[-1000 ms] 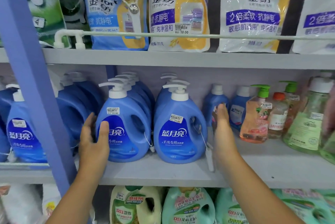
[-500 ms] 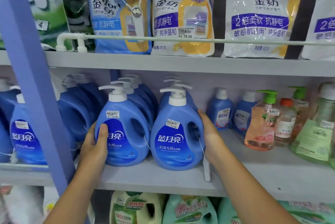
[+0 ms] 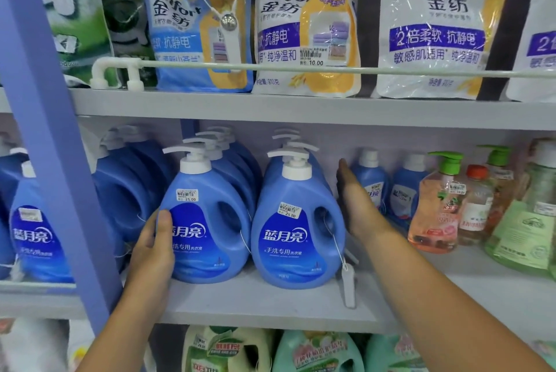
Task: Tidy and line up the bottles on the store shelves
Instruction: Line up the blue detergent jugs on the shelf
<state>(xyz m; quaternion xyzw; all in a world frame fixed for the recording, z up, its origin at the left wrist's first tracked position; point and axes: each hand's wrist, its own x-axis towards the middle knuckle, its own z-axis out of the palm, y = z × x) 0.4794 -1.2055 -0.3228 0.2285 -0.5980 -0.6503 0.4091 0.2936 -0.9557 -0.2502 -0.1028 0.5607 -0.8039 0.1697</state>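
The two front jugs stood side by side near the front edge of the middle shelf (image 3: 270,302), each heading a file of like jugs that ran toward the back wall. The left hand (image 3: 152,254) cupped the left jug (image 3: 204,230) at its left flank, thumb laid on the label, the other fingers hidden behind. The right hand (image 3: 358,206) was flat and open, fingers pressed together and pointing toward the back, in the gap just right of the right jug (image 3: 296,233); whether it touched the jug could not be told.

The likeliest slip was at that gap. It was narrow, and a small bottle (image 3: 371,188) stood just beyond the hand, with a pump bottle (image 3: 436,206) near it; a sweep to the right would probably topple them. A tag (image 3: 348,284) dangled on a cord from the right jug over the front edge and could snag the wrist. A hard pull forward might bring a jug off the edge.

Free room lay on the bare strip along the front edge and toward the right end. The post (image 3: 51,136) blocked the left.
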